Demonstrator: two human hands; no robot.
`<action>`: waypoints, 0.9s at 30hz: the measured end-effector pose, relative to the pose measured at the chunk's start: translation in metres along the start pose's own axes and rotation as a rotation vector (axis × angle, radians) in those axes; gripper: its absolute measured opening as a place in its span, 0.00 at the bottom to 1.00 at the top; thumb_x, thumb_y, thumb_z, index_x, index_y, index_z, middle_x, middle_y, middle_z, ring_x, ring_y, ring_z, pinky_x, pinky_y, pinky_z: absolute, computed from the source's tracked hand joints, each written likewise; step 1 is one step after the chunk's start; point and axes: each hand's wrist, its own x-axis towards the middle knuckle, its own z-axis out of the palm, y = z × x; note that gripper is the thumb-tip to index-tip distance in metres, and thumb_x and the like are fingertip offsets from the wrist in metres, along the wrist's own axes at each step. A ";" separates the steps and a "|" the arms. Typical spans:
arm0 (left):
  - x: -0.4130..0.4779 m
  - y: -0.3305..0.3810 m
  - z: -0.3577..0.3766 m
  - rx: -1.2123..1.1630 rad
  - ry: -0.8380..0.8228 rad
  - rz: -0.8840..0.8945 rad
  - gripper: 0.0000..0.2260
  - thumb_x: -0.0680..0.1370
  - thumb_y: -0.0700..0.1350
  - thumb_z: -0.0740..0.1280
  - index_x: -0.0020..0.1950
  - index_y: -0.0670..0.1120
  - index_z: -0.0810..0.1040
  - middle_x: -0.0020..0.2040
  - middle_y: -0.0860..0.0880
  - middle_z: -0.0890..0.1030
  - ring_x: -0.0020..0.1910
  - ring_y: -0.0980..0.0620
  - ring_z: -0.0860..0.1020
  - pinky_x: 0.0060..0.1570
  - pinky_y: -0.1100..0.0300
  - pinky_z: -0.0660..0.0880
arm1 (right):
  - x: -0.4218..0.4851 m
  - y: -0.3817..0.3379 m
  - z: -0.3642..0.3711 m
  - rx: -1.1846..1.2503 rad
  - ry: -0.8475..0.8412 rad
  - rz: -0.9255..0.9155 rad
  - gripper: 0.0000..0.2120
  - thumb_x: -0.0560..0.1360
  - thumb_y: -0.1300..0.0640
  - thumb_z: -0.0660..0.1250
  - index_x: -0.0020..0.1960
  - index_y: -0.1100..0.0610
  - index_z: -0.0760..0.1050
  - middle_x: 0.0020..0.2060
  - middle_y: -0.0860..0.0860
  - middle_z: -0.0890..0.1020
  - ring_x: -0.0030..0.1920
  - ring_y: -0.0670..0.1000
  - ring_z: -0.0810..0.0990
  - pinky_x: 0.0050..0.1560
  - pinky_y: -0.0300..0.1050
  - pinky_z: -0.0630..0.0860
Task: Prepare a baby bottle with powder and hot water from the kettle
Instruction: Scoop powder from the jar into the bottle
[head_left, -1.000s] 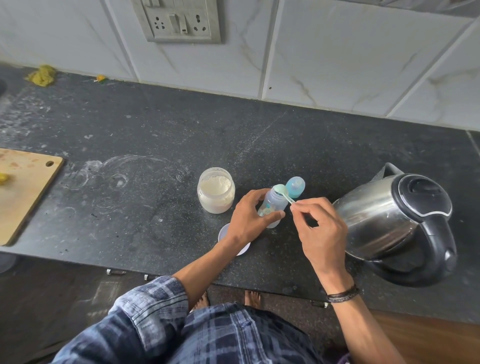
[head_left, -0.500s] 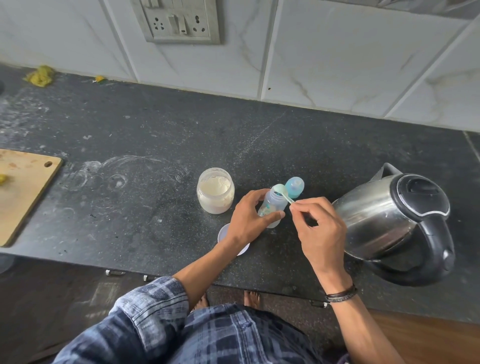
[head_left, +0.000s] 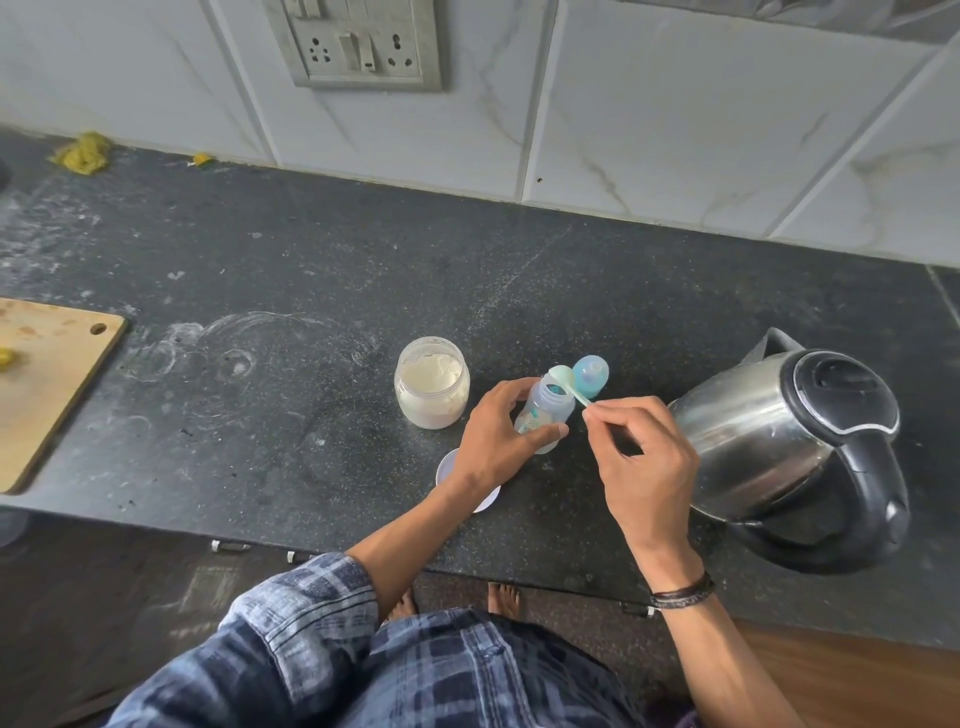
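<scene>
A small clear baby bottle (head_left: 549, 404) stands open on the black counter (head_left: 311, 291), and my left hand (head_left: 501, 434) grips its body. My right hand (head_left: 641, 457) pinches the handle of a pale green scoop (head_left: 566, 380), whose bowl sits over the bottle's mouth. The blue teat cap (head_left: 591, 375) stands just behind the bottle. An open jar of cream powder (head_left: 432, 382) is to the left. The steel kettle (head_left: 779, 436) with a black lid and handle stands to the right of my right hand.
A white jar lid (head_left: 448, 465) lies partly under my left wrist near the counter's front edge. A wooden cutting board (head_left: 47, 379) lies at the far left. A socket panel (head_left: 363, 41) is on the tiled wall. Yellow scraps (head_left: 83, 153) lie at the back left.
Nothing has visibly moved; both hands stay at the bottle with the scoop over its mouth.
</scene>
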 end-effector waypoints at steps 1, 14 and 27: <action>0.000 0.000 0.000 0.000 0.001 0.002 0.27 0.71 0.56 0.78 0.67 0.57 0.75 0.63 0.60 0.77 0.61 0.60 0.75 0.60 0.66 0.69 | 0.001 0.000 0.000 0.009 0.020 -0.004 0.03 0.74 0.68 0.77 0.48 0.65 0.85 0.46 0.55 0.86 0.46 0.52 0.85 0.48 0.43 0.82; 0.000 0.004 0.000 -0.002 0.013 0.017 0.26 0.71 0.52 0.79 0.67 0.55 0.76 0.61 0.60 0.78 0.58 0.66 0.75 0.57 0.73 0.66 | -0.007 0.008 0.007 0.012 0.004 0.003 0.04 0.74 0.68 0.77 0.48 0.63 0.85 0.46 0.53 0.85 0.47 0.47 0.84 0.49 0.38 0.80; 0.000 0.002 -0.002 -0.029 0.041 0.092 0.24 0.69 0.46 0.80 0.62 0.57 0.77 0.60 0.62 0.79 0.61 0.59 0.76 0.64 0.58 0.72 | 0.013 0.011 -0.004 0.864 0.171 0.883 0.07 0.74 0.70 0.76 0.49 0.61 0.86 0.42 0.57 0.88 0.47 0.53 0.87 0.52 0.41 0.82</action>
